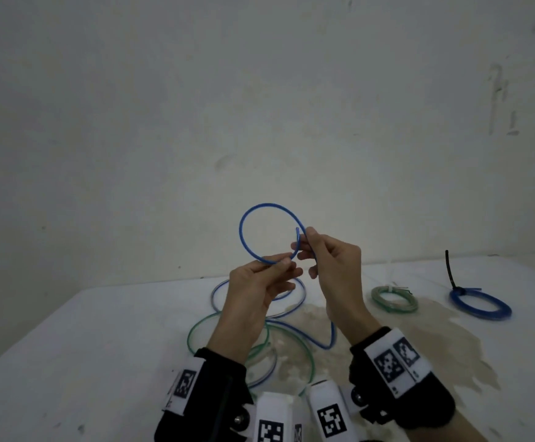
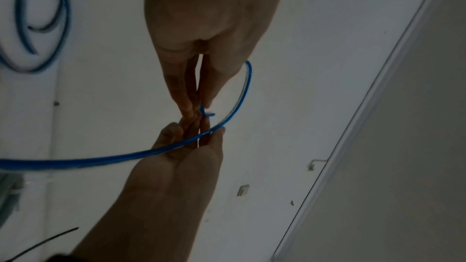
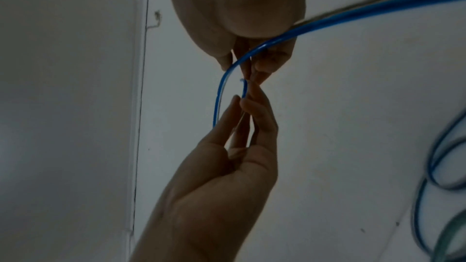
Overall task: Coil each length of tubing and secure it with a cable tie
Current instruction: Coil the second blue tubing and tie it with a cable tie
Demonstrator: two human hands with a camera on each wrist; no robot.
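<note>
Blue tubing (image 1: pixel 253 215) is up in the air in front of me, its first loop formed and standing above both hands, with the free end (image 1: pixel 297 236) poking up inside the ring. My left hand (image 1: pixel 256 291) pinches the bottom of the loop between thumb and fingertips; my right hand (image 1: pixel 333 260) pinches the run where it crosses over, the other fingers loosely curled. From there the rest of the tubing drops to the white table (image 1: pixel 84 339) and trails into a loose tangle with a green length (image 1: pixel 196 330) lying across it. Further right sit two finished coils, a pale green coil (image 1: pixel 394 298) and a blue coil (image 1: pixel 480 303) with its black cable tie (image 1: pixel 451 269) sticking up. My worry is that the springy tube pops open if either pinch slackens while I regrip for the next turn. I also judge the trailing part could drag the green length along as I pull more in, snagging the coil or skewing its size.
</note>
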